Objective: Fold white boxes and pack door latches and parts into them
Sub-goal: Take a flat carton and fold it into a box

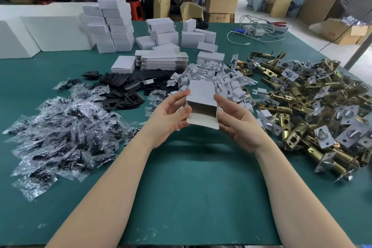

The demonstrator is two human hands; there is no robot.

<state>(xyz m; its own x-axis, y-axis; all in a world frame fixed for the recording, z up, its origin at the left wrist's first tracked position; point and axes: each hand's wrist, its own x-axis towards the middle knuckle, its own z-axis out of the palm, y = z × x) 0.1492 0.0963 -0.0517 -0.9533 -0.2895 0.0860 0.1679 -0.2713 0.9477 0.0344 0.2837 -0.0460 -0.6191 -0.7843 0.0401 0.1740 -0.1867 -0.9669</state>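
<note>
Now white box point(202, 94) open-end toward viewer.

Green table point(193, 187) bears bagged parts point(60, 133); black plates point(124, 88); white boxes point(114, 24); flat blanks point(161, 60); brass latches point(314, 106).

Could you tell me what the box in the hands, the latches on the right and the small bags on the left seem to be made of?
Box: thin white card, matte, greyish inside, creased folds.
Latches: metal, seemingly brass-coloured plating with silvery faceplates, shiny glints.
Bags: clear plastic film, glossy and crinkled, dark parts showing through.
</note>
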